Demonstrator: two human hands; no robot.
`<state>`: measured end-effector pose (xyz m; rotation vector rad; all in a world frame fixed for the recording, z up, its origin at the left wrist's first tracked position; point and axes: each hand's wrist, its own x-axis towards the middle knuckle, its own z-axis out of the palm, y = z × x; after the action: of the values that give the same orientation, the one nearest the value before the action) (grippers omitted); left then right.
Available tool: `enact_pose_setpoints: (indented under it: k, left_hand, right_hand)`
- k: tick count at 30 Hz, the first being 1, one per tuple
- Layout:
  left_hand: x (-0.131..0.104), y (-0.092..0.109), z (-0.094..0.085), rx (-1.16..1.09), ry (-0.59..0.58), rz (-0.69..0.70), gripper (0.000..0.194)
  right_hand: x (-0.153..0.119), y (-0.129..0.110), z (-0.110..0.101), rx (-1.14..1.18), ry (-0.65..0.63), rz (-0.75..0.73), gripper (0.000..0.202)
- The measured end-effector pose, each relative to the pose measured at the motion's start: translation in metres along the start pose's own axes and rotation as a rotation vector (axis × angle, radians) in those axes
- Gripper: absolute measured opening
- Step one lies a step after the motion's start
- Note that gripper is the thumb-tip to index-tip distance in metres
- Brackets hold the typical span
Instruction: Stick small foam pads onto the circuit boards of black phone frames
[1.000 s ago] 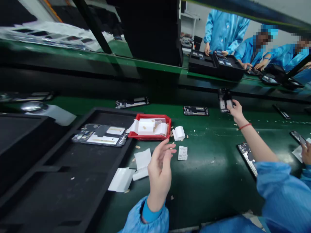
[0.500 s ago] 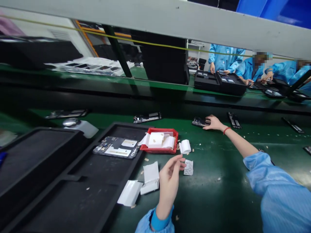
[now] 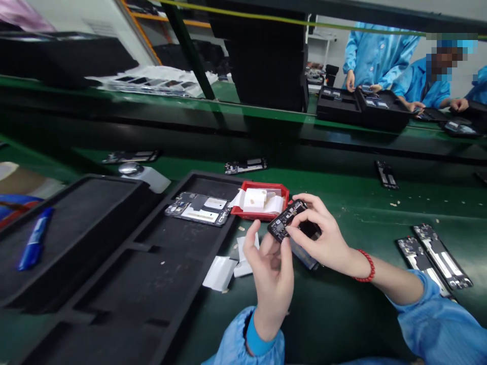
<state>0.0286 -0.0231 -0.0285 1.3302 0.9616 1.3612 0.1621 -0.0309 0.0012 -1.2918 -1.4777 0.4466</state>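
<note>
In front of me my right hand (image 3: 332, 243) grips a phone frame (image 3: 280, 226) with exposed circuit parts, its fingers and thumb on the two sides. The frame is raised and tilted, and my right hand covers part of it. Just below its left end is my left hand (image 3: 271, 274), palm up with thumb and fingers apart; whether a fingertip touches the frame, I cannot tell. Behind the frame stands a red tray (image 3: 238, 213) with folded white paper in it. White paper pieces (image 3: 218, 274) lie left of my left hand.
A black foam tray (image 3: 125, 284) on the left holds one phone frame (image 3: 198, 209). A blue marker (image 3: 36, 238) rests on another black tray. Two phone frames (image 3: 443, 256) lie at right; others lie along the green bench's back. Co-workers in blue (image 3: 380, 50) sit and stand beyond.
My right hand has picked up the phone frame from the back of the bench and brought it toward me, above my left hand. The view has shifted as well.
</note>
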Motion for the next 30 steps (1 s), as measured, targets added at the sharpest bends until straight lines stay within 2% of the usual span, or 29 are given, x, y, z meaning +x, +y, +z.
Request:
enact_pose_setpoints:
  k: [3,4,9,14,18,22,26,30]
  left_hand:
    - [-0.002,0.003,-0.001,0.102,0.037,0.080,0.009]
    - [-0.002,0.005,-0.002,0.130,0.033,0.093,0.004]
    - [0.000,0.011,-0.005,0.170,0.026,0.124,0.009]
    - [-0.002,0.008,-0.008,0.183,0.018,0.142,0.012]
    - [-0.006,0.001,-0.010,0.192,0.054,0.142,0.019]
    - [-0.008,-0.002,-0.011,0.203,0.037,0.170,0.018]
    - [-0.009,-0.001,-0.014,0.224,0.015,0.210,0.015]
    - [-0.010,-0.003,-0.017,0.240,0.008,0.231,0.014]
  right_hand:
    - [0.003,-0.005,0.003,0.063,0.026,0.021,0.007]
    - [0.002,-0.006,0.003,0.069,0.044,0.030,0.005]
    - [-0.002,-0.007,0.004,0.079,0.053,0.038,0.003]
    - [-0.004,-0.011,0.006,0.027,0.061,-0.072,0.005]
    - [-0.006,-0.013,0.002,-0.029,0.011,-0.170,0.011]
    - [0.000,-0.012,-0.002,0.007,0.006,-0.095,0.005]
    - [0.007,-0.014,-0.005,0.072,-0.078,-0.043,0.005]
    - [0.010,-0.015,-0.003,-0.076,-0.146,-0.188,0.006]
